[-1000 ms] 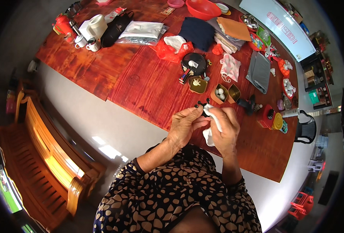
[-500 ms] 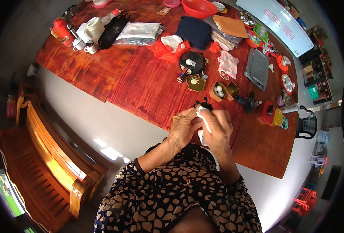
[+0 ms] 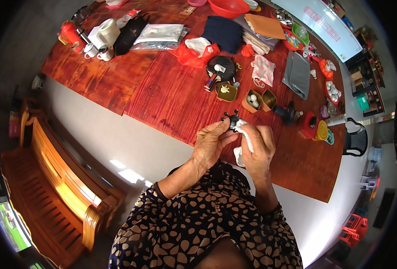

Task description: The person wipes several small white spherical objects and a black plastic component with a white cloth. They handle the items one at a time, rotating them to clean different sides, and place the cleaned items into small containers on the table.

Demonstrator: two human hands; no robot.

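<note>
In front of my body, above the table's near edge, my left hand (image 3: 209,145) pinches a small black object (image 3: 233,121) with several ball-tipped arms; its exact kind cannot be made out. Closed around a white cloth or tissue (image 3: 239,157), my right hand (image 3: 260,145) presses part of it against the black object's right side. The cloth's loose end hangs below the fingers. Just beyond my hands stand an open box with white balls (image 3: 253,101), an open brown box (image 3: 268,99) and an olive tray with small pale pieces (image 3: 226,92).
The red-brown wooden table (image 3: 162,107) spreads ahead. On it lie a round black case (image 3: 221,68), a red plastic bag (image 3: 190,58), a pink patterned pouch (image 3: 263,71) and a grey folded package (image 3: 296,74). A black tool (image 3: 283,113) sits to the right. A wooden bench (image 3: 50,179) stands left.
The black object has come up and turned, showing more between my hands. My right hand and the cloth have shifted slightly right.
</note>
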